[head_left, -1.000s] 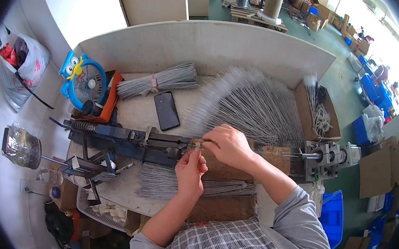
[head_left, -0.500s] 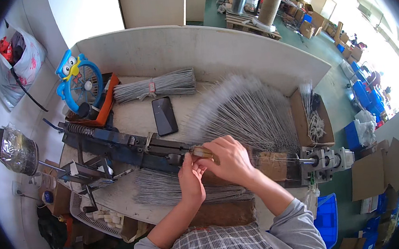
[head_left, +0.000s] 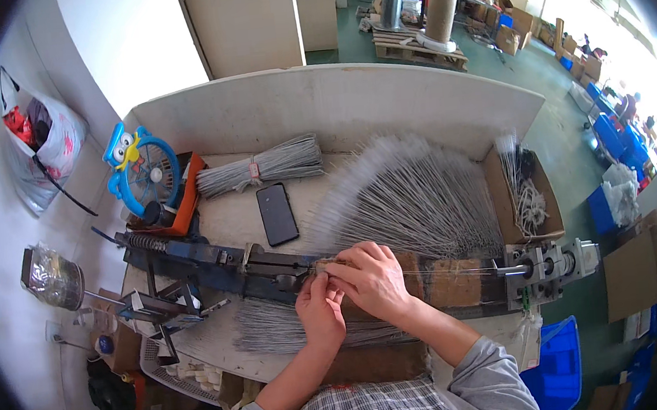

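My left hand (head_left: 320, 309) and my right hand (head_left: 372, 279) meet over a long dark metal machine (head_left: 217, 265) that runs across the bench. Both hands pinch a thin wire piece (head_left: 326, 271) at the machine's middle, fingertips touching. A thin rod (head_left: 459, 272) stretches from my right hand to a grey motor unit (head_left: 548, 264) at the right end. Behind the hands a large fan of thin white-tipped wire brushes (head_left: 406, 194) is spread out. A flat pile of grey wires (head_left: 277, 330) lies under my left forearm.
A black phone (head_left: 277, 213) lies by a tied bundle of grey wires (head_left: 259, 168). A blue owl-shaped fan (head_left: 142, 170) stands at the back left. A cardboard box (head_left: 527, 199) holding wires sits at the right. A white partition (head_left: 335, 99) walls the bench's far side.
The view shifted slightly. My hands stayed together at the machine's middle, with small finger movements on the wire piece.
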Motion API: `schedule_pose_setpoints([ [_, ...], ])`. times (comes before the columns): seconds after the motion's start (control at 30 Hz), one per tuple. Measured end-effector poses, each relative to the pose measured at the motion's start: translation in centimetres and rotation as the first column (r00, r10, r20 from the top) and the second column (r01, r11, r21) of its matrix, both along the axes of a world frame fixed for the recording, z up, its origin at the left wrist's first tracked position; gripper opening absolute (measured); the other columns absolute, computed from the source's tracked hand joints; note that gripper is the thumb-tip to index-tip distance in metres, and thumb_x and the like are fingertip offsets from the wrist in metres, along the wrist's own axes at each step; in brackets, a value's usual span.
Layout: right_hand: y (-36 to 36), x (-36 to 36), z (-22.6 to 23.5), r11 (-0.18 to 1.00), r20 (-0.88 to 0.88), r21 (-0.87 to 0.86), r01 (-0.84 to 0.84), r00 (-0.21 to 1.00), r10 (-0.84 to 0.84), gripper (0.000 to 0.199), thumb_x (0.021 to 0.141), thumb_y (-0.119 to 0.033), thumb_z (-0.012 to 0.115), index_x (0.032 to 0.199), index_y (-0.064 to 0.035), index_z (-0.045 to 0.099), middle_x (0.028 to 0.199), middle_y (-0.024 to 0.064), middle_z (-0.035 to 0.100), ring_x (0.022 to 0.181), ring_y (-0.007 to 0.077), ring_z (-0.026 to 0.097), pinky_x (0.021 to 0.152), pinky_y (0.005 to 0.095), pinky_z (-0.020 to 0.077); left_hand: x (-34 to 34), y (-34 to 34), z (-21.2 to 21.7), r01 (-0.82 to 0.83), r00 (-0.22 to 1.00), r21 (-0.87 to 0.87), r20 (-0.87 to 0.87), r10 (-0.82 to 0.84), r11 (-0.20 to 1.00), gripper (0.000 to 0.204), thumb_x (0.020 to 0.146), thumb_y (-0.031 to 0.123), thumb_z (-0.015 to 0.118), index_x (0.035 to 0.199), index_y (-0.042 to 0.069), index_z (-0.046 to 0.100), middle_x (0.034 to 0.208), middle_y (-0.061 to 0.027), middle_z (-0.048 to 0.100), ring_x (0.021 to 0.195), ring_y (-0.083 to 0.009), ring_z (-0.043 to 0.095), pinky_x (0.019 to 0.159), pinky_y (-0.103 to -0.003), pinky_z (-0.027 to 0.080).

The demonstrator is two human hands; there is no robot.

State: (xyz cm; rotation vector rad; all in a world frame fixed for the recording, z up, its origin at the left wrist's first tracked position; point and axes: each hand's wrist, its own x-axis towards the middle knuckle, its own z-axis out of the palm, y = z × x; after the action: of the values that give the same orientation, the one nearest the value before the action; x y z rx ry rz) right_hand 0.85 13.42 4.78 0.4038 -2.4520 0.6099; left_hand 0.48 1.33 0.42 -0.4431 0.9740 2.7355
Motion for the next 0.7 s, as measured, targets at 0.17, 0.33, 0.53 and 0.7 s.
schedule_pose_setpoints([
  [0.17, 1.5, 0.2, -0.2, 1.000, 0.026, -0.020, -0.018, 0.999, 0.019, 0.026, 0.070, -0.020, 0.075, 0.095, -0.0169, 0.072, 0.096, -0.0012, 0.065, 0.094, 0.0219, 0.059, 0.079, 0.0374, 0.0466, -0.3, 0.2, 0.1, -0.016, 1.000, -0.015, -0.017, 0.015, 1.000, 0.008, 0.092, 0.007, 0.056, 0.098, 0.005, 0.060, 0.097, -0.0026, 0.064, 0.090, -0.0127, 0.061, 0.084, -0.029, 0.047],
  [0.33, 0.9, 2.0, 1.6, 0.996, -0.033, -0.084, -0.025, 0.999, 0.023, 0.024, 0.070, -0.012, 0.075, 0.094, -0.0114, 0.072, 0.093, 0.0018, 0.065, 0.089, 0.0229, 0.060, 0.077, 0.0356, 0.0472, -0.1, 0.3, 0.4, -0.003, 1.000, 0.035, -0.025, 0.003, 0.999, 0.011, 0.090, 0.007, 0.058, 0.101, 0.004, 0.058, 0.097, -0.0060, 0.064, 0.088, -0.0158, 0.063, 0.086, -0.031, 0.048],
  [0.53, -1.6, 2.4, -2.5, 0.845, 0.307, -0.526, -0.100, 0.904, 0.298, 0.027, 0.088, -0.012, 0.067, 0.113, -0.0036, 0.066, 0.081, 0.0104, 0.068, 0.068, 0.0163, 0.063, 0.063, 0.0283, 0.0504, -0.2, -0.6, 0.3, 0.030, 0.999, 0.115, -0.047, -0.024, 0.993, 0.026, 0.095, 0.018, 0.048, 0.102, -0.005, 0.058, 0.099, -0.0136, 0.066, 0.089, -0.0189, 0.065, 0.082, -0.031, 0.050],
  [0.7, -1.0, 2.5, -1.8, 0.807, 0.494, -0.588, 0.050, 0.813, 0.310, 0.032, 0.092, -0.019, 0.062, 0.121, -0.0061, 0.062, 0.092, 0.0156, 0.070, 0.082, 0.0227, 0.070, 0.072, 0.0323, 0.0540, 0.2, -0.9, 0.3, 0.100, 0.995, 0.084, -0.005, -0.100, 0.991, 0.022, 0.095, 0.017, 0.049, 0.105, 0.001, 0.061, 0.099, -0.0099, 0.067, 0.082, -0.0140, 0.064, 0.075, -0.025, 0.049],
])
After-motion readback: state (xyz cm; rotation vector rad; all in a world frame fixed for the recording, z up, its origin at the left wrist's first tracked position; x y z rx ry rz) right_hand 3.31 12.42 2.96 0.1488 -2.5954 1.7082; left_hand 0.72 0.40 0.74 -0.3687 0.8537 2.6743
